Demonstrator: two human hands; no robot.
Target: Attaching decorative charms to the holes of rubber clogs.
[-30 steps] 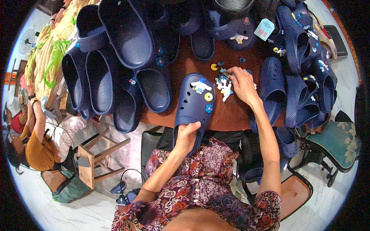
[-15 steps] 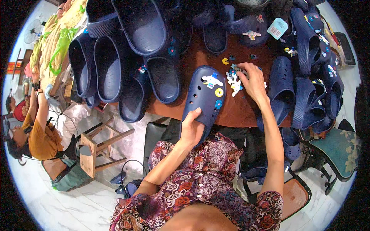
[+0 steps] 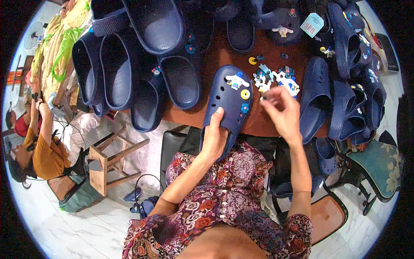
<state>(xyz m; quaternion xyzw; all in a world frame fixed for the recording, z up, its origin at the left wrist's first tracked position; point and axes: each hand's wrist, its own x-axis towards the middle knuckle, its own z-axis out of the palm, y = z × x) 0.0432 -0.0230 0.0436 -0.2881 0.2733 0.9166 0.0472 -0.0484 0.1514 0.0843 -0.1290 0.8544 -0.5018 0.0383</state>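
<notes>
A navy foam clog point(image 3: 221, 97) is held at its heel end by my left hand point(image 3: 214, 140), the thumb on top and the fingers inside the opening. Its vamp carries a white character charm point(image 3: 236, 80), a yellow ring charm point(image 3: 245, 94) and a blue flower charm point(image 3: 245, 108) beside open holes. To the right of the clog, my right hand point(image 3: 282, 112) is closed in a pinch on a small dark-and-white shoe charm point(image 3: 264, 98), partly blurred. Just beyond that hand lies a pile of loose charms point(image 3: 286, 81), white, blue and yellow, on the brown tabletop point(image 3: 263, 123).
Several navy clogs point(image 3: 116, 73) are stacked along the left and back, and more clogs point(image 3: 315, 103) stand on the right, one with a pale blue tag point(image 3: 312, 25). A wooden stool point(image 3: 101, 172), a green chair point(image 3: 373, 170) and another person point(image 3: 49, 151) are around the table.
My right hand has drawn back from the charm pile toward me, with a small charm between its fingertips. The left hand still holds the clog in about the same place.
</notes>
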